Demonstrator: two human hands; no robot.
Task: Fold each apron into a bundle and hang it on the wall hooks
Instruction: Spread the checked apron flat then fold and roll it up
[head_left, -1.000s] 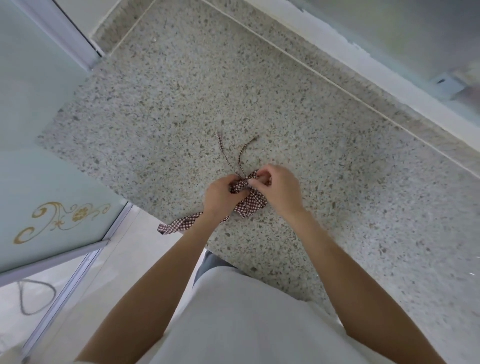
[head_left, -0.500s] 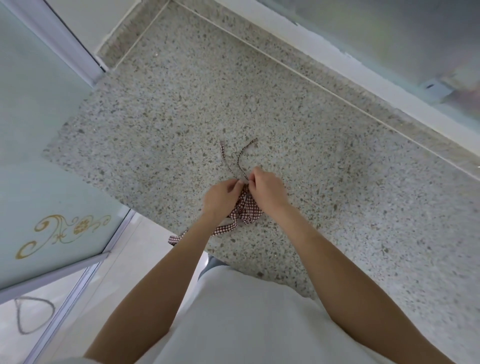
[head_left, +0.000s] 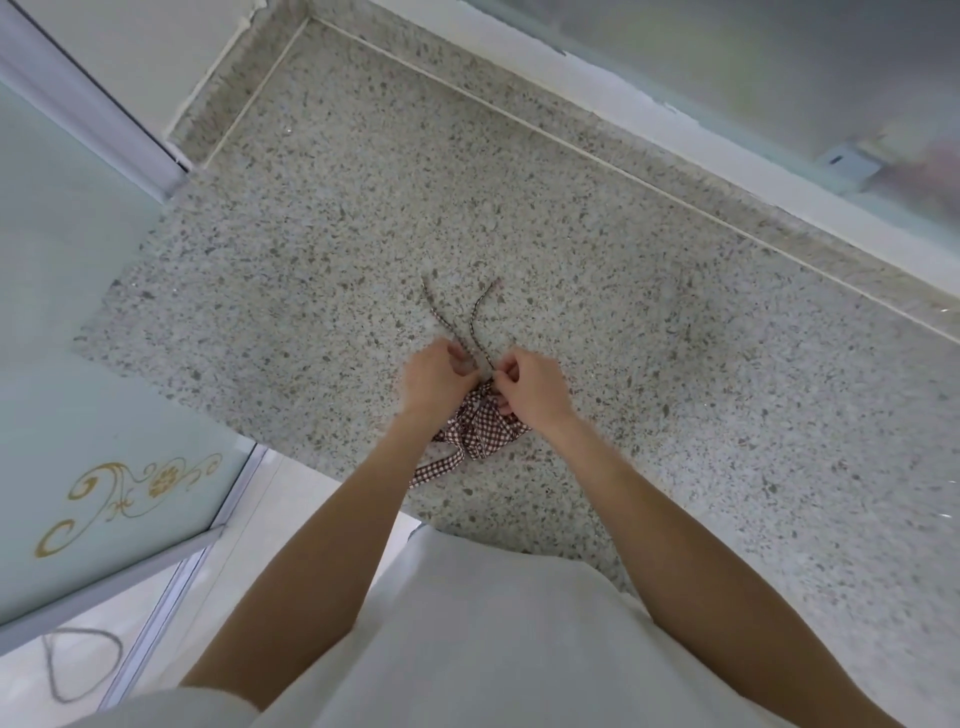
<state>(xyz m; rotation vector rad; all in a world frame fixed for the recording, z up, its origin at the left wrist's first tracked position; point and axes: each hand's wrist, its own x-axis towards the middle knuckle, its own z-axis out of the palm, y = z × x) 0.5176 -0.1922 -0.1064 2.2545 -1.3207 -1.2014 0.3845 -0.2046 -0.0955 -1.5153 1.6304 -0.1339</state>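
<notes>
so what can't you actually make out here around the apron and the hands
- Head view: the apron bundle's top and any knot, hidden by the left hand and right hand.
- Wall hooks: outside the frame.
- Object at right edge: blurred.
- Grey loop at bottom left: unclear behind glass.

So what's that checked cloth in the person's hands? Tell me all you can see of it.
The apron is thin fabric in a red-brown and white check, scrunched into a small bundle held above the speckled floor. Two narrow strings of the same check cross and point away from the person. A wider strap trails out under the left wrist. The left hand and right hand pinch it where the strings meet the bundle.
</notes>
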